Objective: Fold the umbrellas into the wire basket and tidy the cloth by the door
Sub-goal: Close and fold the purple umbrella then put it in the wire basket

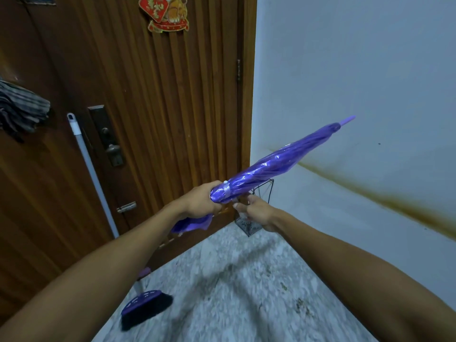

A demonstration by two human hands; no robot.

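Before the door (153,107), purple umbrella (278,164) slanting tip-up-right, left hand (199,202) grip round its folds, right hand (256,211) pinching.

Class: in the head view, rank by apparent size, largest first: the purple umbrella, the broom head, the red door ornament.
1. purple umbrella
2. and 3. broom head and red door ornament look alike; the ornament is cropped and the broom nearer, so unranked.

We are standing in the entryway of a home, as shown by the ribbed wooden front door (153,107) with its lock plate (106,135) and festive red decoration (164,13), the broom (145,307) leaning there, and the speckled stone floor (234,292).
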